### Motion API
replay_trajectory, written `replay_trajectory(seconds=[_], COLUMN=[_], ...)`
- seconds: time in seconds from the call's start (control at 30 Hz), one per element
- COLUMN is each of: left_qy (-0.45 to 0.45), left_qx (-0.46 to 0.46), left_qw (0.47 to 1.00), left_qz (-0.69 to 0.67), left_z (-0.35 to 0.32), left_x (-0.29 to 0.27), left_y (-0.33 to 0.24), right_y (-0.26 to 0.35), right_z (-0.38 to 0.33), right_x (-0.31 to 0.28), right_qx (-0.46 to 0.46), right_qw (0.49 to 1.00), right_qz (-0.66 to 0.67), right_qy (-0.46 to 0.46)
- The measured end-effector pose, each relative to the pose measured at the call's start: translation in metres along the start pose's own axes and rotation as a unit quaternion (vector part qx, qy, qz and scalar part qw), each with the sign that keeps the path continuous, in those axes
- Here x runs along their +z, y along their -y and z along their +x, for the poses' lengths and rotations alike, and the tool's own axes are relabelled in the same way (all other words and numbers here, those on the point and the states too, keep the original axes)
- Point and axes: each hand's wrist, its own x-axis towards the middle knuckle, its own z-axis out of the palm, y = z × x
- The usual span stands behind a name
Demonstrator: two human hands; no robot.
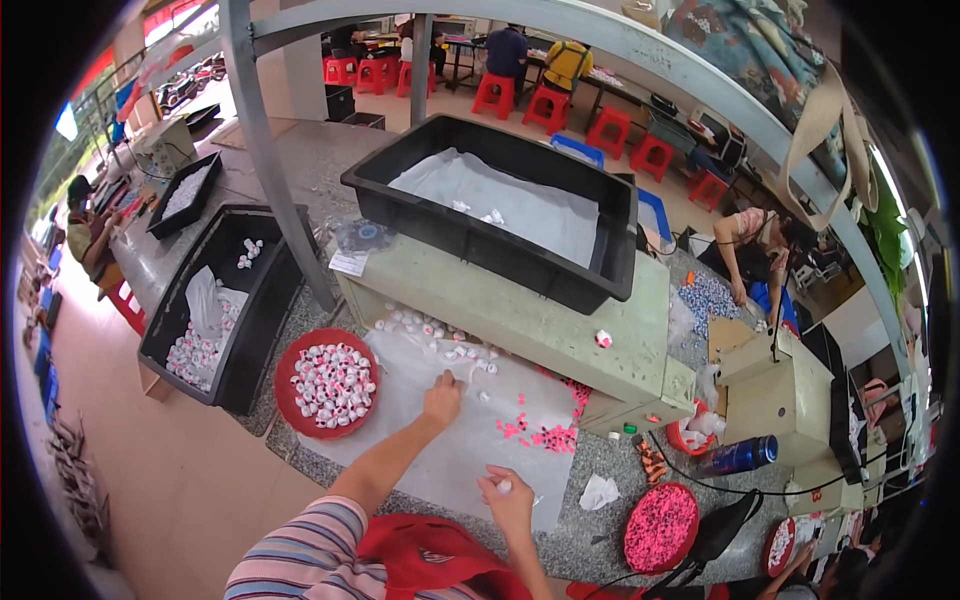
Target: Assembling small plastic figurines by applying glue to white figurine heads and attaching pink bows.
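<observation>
Two hands are working apart: the left hand (441,396) is reaching, fingers down, among loose white caps (440,340) on the worktop (600,460), the right hand (508,497) is pinching one white cap (503,486), and a careless sweep could be scattering the pink bits (545,436) nearby.

Far bin: a large black tub (470,232) lined with white sheet sat on a green box (560,335).
Left bin: a black crate (262,310) held white caps.
Near right: a blue bottle (738,456) lay beside a beige machine (775,400).
Background: red stools (548,106) stood far off.
</observation>
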Motion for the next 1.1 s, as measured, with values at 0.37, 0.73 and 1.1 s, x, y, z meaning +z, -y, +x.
replay_trajectory(seconds=[0.37,0.73,1.1], left_qy=[0.145,0.083,0.096], left_qx=[-0.128,0.034,0.03], left_qw=[0.645,0.727,0.729], left_qz=[-0.74,-0.68,-0.677], left_z=[-0.028,-0.073,-0.078], left_x=[-0.203,-0.253,-0.256], left_y=[-0.124,-0.171,-0.174], right_y=[0.1,0.149,0.148], right_z=[-0.01,-0.079,-0.074], right_x=[-0.062,-0.082,-0.08], right_qx=[-0.142,-0.323,-0.37], right_qw=[0.975,0.911,0.893], right_qz=[0.117,-0.045,-0.057], right_qy=[-0.127,-0.252,-0.248])
